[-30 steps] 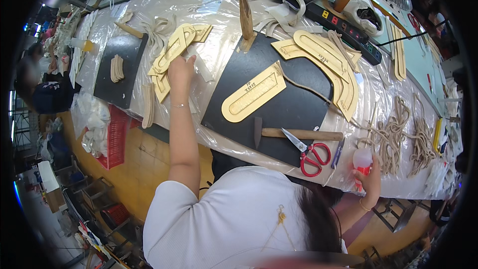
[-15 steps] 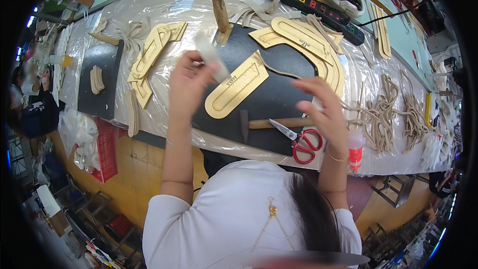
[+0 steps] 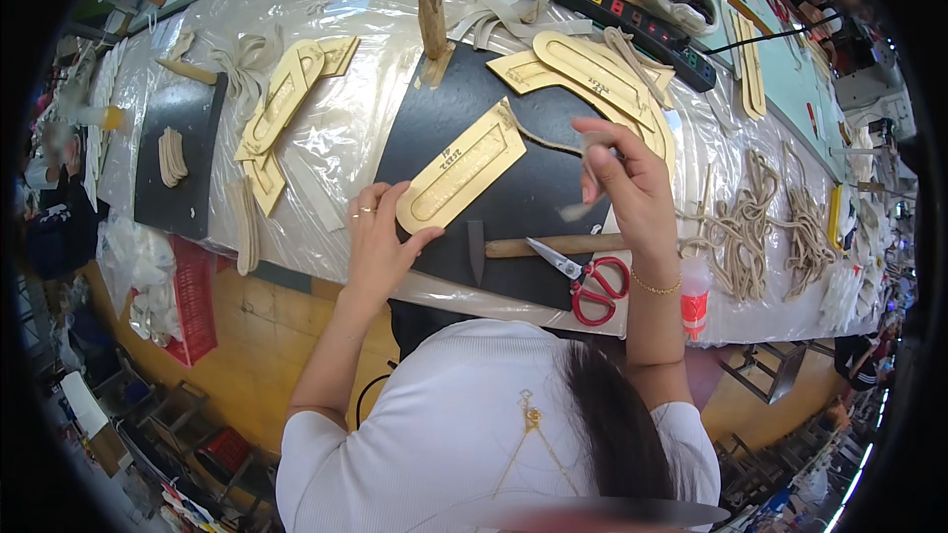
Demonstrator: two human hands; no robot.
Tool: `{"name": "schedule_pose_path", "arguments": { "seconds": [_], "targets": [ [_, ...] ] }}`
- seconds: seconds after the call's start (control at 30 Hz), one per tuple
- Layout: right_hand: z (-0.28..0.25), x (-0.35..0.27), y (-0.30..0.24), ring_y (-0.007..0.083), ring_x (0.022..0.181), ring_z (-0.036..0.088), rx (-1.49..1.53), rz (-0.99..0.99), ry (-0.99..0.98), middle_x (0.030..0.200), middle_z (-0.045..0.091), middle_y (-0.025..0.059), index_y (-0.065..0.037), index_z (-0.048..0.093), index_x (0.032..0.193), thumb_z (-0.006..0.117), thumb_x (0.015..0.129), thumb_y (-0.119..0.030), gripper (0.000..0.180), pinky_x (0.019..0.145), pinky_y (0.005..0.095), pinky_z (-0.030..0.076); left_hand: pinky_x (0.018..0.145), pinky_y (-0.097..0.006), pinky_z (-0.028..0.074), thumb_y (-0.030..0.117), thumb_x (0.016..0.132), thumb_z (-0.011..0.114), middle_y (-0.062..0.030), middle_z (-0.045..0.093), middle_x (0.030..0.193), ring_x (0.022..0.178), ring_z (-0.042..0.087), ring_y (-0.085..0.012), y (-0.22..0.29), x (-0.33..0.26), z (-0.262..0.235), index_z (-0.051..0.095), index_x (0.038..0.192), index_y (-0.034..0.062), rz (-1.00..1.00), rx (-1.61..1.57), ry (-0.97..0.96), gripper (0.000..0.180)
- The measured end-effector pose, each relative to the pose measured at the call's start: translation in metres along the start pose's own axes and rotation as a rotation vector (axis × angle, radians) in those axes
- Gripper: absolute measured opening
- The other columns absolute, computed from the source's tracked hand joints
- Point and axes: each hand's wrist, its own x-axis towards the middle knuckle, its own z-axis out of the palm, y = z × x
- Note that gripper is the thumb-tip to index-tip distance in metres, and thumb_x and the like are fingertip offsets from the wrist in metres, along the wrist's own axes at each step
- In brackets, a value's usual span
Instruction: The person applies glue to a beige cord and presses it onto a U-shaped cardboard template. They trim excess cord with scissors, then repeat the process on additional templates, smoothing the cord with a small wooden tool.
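A cream flat template (image 3: 466, 173) with a long rounded slot outline and handwriting lies slantwise on the black board (image 3: 415, 128). My left hand (image 3: 380, 237) has its thumb and fingers around the template's lower rounded end. My right hand (image 3: 632, 183) is raised over the board's right side, its fingers curled together; a small pale, blurred thing shows below them, too smeared to name. A thin cord (image 3: 543, 143) runs from the template's upper end towards that hand. Below lie a hammer (image 3: 533, 246) with a wooden handle and red-handled scissors (image 3: 597, 291).
More cream templates (image 3: 592, 79) overlap at the board's upper right, others (image 3: 286, 104) at the left. A wooden stake (image 3: 432, 10) stands at the board's far edge. Tangled cords (image 3: 755, 227) and a red-labelled bottle (image 3: 695, 301) are at right. A power strip (image 3: 642, 25) lies behind.
My left hand has come down to the template's lower end; the white strip it held now lies on the plastic to the left. My right hand's fingers have curled in.
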Motion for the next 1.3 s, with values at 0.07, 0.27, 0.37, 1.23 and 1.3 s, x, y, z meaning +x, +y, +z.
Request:
{"name": "schedule_pose_path", "arguments": {
  "seconds": [0.07, 0.27, 0.37, 1.23, 1.3],
  "targets": [
    [0.008, 0.009, 0.001, 0.0062, 0.071, 0.062, -0.077, 0.062, -0.056, 0.087, 0.067, 0.0025, 0.000, 0.066, 0.117, 0.065, 0.100, -0.018, 0.025, 0.061, 0.0200, 0.048, 0.107, -0.046, 0.035, 0.028, 0.077, 0.085, -0.0125, 0.054, 0.126, 0.123, 0.046, -0.0341, -0.015, -0.006, -0.003, 0.060, 0.132, 0.0076, -0.003, 0.037, -0.058, 0.064],
    [0.054, 0.055, 0.027, 0.0050, 0.062, 0.062, -0.449, 0.087, -0.393, 0.074, 0.068, 0.0009, -0.002, 0.073, 0.095, 0.073, 0.092, -0.015, 0.014, 0.054, 0.0231, 0.047, 0.105, -0.045, 0.032, 0.023, 0.081, 0.080, -0.0064, 0.056, 0.134, 0.124, 0.049, -0.0291, -0.040, 0.008, -0.018, 0.060, 0.131, 0.0103, 0.176, 0.092, -0.056, 0.055],
    [0.078, 0.063, 0.039, 0.0087, 0.059, 0.063, -0.530, 0.042, -0.446, 0.073, 0.069, 0.0050, 0.001, 0.072, 0.096, 0.072, 0.091, -0.013, 0.015, 0.054, 0.0251, 0.049, 0.106, -0.043, 0.032, 0.019, 0.081, 0.080, -0.0052, 0.057, 0.141, 0.131, 0.049, -0.0277, -0.038, 0.003, -0.017, 0.063, 0.129, 0.0107, 0.191, 0.056, -0.024, 0.052],
    [0.115, 0.088, 0.065, 0.0251, 0.068, 0.070, -0.864, 0.041, -0.458, 0.074, 0.072, 0.0110, -0.003, 0.075, 0.086, 0.078, 0.084, -0.029, 0.026, 0.066, 0.0357, 0.054, 0.107, -0.049, 0.029, 0.026, 0.083, 0.078, -0.0065, 0.052, 0.143, 0.135, 0.043, -0.0274, -0.036, -0.009, 0.006, 0.065, 0.135, 0.0228, 0.211, 0.159, 0.039, 0.054],
    [0.114, 0.087, 0.065, 0.0251, 0.068, 0.070, -0.861, 0.039, -0.458, 0.074, 0.072, 0.0111, -0.003, 0.075, 0.086, 0.078, 0.084, -0.029, 0.026, 0.066, 0.0356, 0.054, 0.106, -0.050, 0.029, 0.026, 0.083, 0.078, -0.0066, 0.051, 0.143, 0.135, 0.043, -0.0274, -0.036, -0.008, 0.006, 0.065, 0.136, 0.0230, 0.208, 0.156, 0.034, 0.055]
  ]
}}
